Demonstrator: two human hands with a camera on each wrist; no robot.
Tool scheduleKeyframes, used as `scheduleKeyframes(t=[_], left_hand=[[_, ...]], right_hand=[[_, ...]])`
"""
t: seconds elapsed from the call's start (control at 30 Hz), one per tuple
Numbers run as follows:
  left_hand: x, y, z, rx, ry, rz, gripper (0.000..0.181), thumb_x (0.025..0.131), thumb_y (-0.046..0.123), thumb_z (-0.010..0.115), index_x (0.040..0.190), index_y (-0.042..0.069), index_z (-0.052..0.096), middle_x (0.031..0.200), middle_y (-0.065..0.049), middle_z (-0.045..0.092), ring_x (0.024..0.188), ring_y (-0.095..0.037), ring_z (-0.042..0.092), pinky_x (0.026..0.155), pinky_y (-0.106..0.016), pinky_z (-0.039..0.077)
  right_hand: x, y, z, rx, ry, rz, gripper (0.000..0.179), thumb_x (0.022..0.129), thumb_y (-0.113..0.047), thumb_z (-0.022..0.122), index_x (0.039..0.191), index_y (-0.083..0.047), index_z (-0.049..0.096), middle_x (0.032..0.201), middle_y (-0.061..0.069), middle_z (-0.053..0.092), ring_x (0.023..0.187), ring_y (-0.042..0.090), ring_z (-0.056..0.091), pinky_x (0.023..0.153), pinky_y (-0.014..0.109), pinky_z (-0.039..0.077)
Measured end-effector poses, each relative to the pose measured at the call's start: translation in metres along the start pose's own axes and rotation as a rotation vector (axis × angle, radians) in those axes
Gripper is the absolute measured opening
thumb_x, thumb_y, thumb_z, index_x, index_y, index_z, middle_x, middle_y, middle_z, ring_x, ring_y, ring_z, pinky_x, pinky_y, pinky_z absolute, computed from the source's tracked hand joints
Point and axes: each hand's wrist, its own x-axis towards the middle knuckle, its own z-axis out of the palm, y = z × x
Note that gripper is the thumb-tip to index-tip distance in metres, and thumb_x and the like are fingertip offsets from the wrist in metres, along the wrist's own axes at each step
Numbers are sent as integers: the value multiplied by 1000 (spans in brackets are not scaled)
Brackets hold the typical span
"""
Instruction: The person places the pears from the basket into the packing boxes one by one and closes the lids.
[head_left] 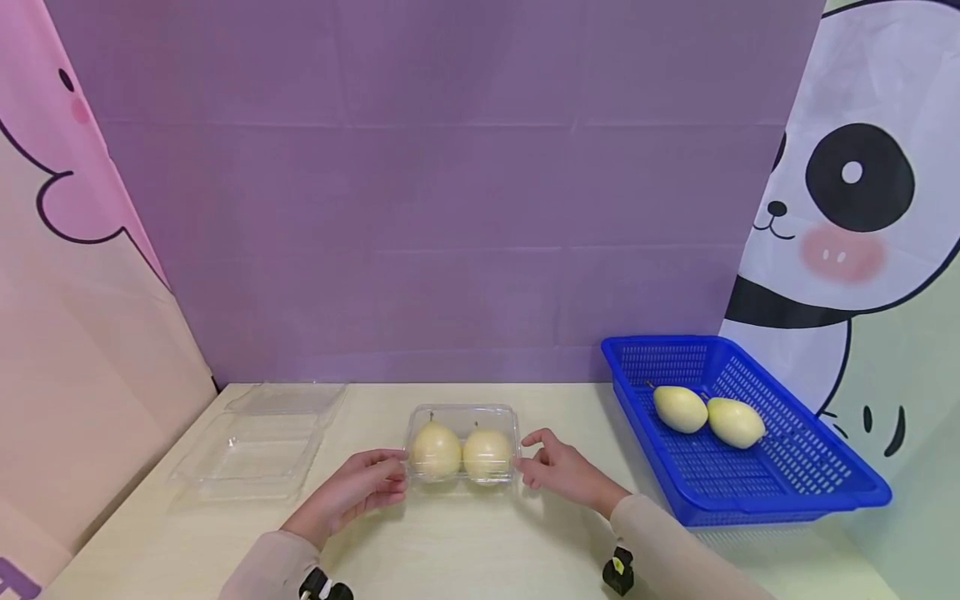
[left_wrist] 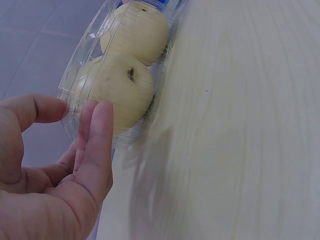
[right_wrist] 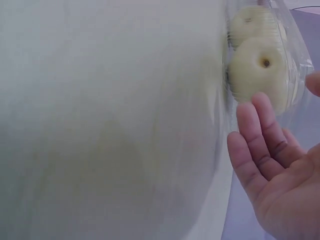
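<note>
A clear plastic clamshell box [head_left: 462, 409] stands in the middle of the table, its lid down over two pale yellow pears [head_left: 437, 451]. At its left end is my left hand [head_left: 362, 490], fingertips against the side wall; in the left wrist view the thumb meets the box edge and the other fingers lie fairly straight. My right hand [head_left: 558, 472] is at the opposite end, its fingertips right at the wall. The right wrist view shows several fingers of that hand extended loosely beside the nearer pear [right_wrist: 260, 72].
A blue plastic basket [head_left: 678, 487] at the right holds two more pears [head_left: 680, 409]. To the left lies another clear clamshell box [head_left: 258, 446], unfolded with its lid toward the back. A purple cloth backdrop [head_left: 450, 208] rises behind the pale wooden table [head_left: 450, 558].
</note>
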Motion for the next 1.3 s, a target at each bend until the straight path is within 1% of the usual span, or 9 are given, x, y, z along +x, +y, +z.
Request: scheduleKeyframes(t=[0.13, 0.2, 0.33, 0.43, 0.53, 0.63, 0.83, 1.13, 1.3], left_hand=[[0, -1, 0, -9, -4, 1, 55, 95, 10, 55, 139, -17, 39, 96, -12, 58, 83, -16, 63, 76, -24, 58], [0, 0, 0, -8, -5, 3, 54, 95, 10, 55, 139, -17, 39, 96, -11, 58, 83, -16, 63, 76, -24, 58], [0, 0, 0, -4, -5, 5, 54, 95, 10, 55, 138, -17, 40, 95, -11, 57, 82, -15, 62, 76, -24, 58], [-1, 0, 0, -3, -7, 4, 53, 96, 11, 55, 139, -17, 40, 96, -11, 57, 82, -15, 62, 77, -24, 58], [-1, 0, -1, -3, -11, 5, 53, 97, 11, 54, 139, -17, 40, 97, -11, 56, 83, -16, 62, 77, -25, 58], [-1, 0, -1, -1, -15, 5, 53, 97, 12, 54, 139, -17, 39, 98, -12, 57, 84, -16, 62, 77, -24, 58], [0, 0, -1, 6, -11, 3, 54, 97, 12, 54, 139, -17, 39, 99, -13, 58, 85, -17, 63, 77, -25, 58], [1, -2, -1, 4, -17, 12, 50, 100, 12, 50, 139, -17, 39, 101, -15, 58, 86, -17, 63, 78, -25, 58], [1, -4, -2, 3, -23, 13, 50, 101, 13, 50, 139, -17, 38, 102, -15, 58, 87, -18, 63, 78, -25, 58]], right_hand=[[-2, -1, 3, 45, 5, 13, 49, 100, -38, 61, 129, -2, 46, 86, 4, 65, 80, 18, 64, 84, 41, 54], [-2, 0, 4, 59, -5, 21, 46, 100, -38, 61, 127, -3, 48, 86, 5, 65, 80, 19, 64, 83, 39, 54], [0, 2, 6, 79, -47, 49, 40, 101, -42, 56, 114, -5, 57, 85, 5, 66, 80, 18, 64, 79, 34, 55], [2, 4, 7, 88, -83, 62, 42, 102, -44, 53, 105, -3, 63, 86, 4, 66, 80, 18, 64, 76, 32, 55], [3, 5, 9, 107, -113, 59, 44, 103, -41, 50, 99, 0, 65, 85, 5, 65, 78, 17, 63, 73, 32, 54], [4, 4, 10, 151, -130, 60, 44, 104, -37, 49, 96, 3, 64, 82, 4, 64, 75, 16, 61, 68, 30, 53], [5, 3, 12, 239, -143, 75, 41, 103, -32, 51, 92, 5, 63, 79, 3, 61, 73, 15, 60, 64, 26, 51], [6, 4, 13, 275, -171, 83, 36, 104, -29, 49, 95, 3, 60, 83, 4, 60, 74, 15, 58, 66, 25, 50], [4, 3, 13, 303, -186, 90, 33, 105, -27, 48, 95, 3, 59, 83, 4, 59, 74, 14, 56, 67, 25, 49]])
